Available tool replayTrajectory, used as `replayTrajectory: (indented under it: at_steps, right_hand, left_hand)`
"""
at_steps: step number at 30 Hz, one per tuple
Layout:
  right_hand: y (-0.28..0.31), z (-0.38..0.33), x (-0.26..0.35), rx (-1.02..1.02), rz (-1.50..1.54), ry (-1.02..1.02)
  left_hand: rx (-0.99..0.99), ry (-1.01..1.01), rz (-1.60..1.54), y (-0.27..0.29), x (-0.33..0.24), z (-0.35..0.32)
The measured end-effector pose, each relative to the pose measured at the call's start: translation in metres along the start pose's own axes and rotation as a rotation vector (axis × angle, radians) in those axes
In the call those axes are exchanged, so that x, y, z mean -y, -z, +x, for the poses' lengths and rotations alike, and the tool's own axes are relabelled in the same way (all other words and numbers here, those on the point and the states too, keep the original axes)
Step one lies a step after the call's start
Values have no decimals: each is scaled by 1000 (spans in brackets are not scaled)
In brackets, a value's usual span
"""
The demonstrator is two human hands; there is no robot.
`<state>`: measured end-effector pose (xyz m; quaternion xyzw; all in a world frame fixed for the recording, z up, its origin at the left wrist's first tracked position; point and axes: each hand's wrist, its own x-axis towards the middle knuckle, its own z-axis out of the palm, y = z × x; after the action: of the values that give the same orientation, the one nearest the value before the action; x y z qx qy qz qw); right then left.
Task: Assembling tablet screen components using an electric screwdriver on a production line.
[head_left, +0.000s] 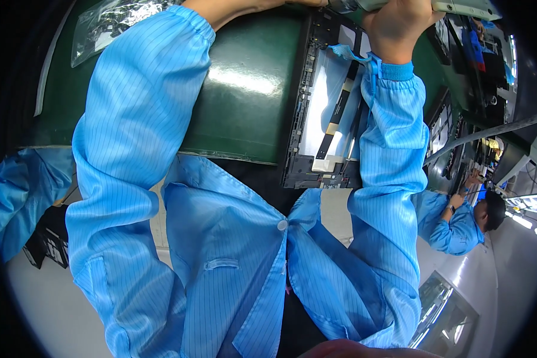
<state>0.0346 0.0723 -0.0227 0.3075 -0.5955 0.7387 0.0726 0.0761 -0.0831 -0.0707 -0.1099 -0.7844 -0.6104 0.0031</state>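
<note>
Head view: right hand [398, 27] grips a grey tool [459, 7] above green bench [244, 89].

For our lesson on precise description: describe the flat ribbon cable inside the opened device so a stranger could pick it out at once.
Start at the dark green work mat and find the black-framed open flat device at its right edge, beside the right hand. On its pale silvery inner panel, the flat black ribbon cable runs lengthwise. Unlike the thin wires nearby, it is broad with tan patches.
</note>
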Motion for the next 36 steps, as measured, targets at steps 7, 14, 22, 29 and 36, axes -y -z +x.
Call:
replayTrajectory:
  at_steps: [7,14,22,29,36]
  right_hand:
    - [2,-1,-3,-12,4,-4]
    - [2,-1,-3,-12,-13,-8]
    - [2,-1,-4,-1,-9,-36]
    - [-6,0,-1,74,-84,2]
    - [-5,4,4,76,-114,-40]
  left_hand:
    - [-19,-43,20,-1,2,-1]
    - [-25,-28,35,-2,3,0]
    - [-26,-3,-3,-1,4,1]
    - [-2,-40,-10,1,12,4]
    - [7,-54,18,1,5,6]
